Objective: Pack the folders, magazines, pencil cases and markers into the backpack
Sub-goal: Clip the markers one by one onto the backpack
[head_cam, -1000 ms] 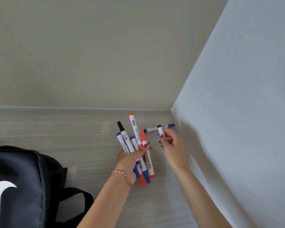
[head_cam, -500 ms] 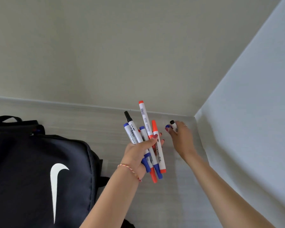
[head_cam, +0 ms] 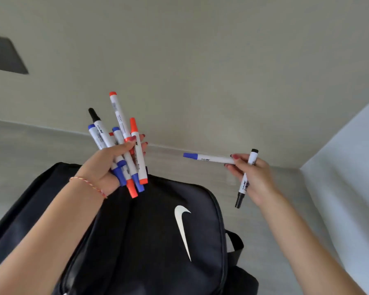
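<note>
Left hand (head_cam: 107, 165) grips a marker bundle (head_cam: 124, 150) above the black backpack's (head_cam: 158, 241) far edge. Right hand (head_cam: 254, 179), right of the backpack, pinches a blue-capped marker (head_cam: 209, 159) and holds a black-capped marker (head_cam: 246, 177).

We read this as a plain indoor room, home or office, can't tell which. Landmark: black backpack (head_cam: 149, 241) on a pale wood-grain floor or tabletop (head_cam: 30, 158). Beyond the backpack, a bare beige wall (head_cam: 200, 60); to its right, a second white wall (head_cam: 349, 167) forming a corner.
</note>
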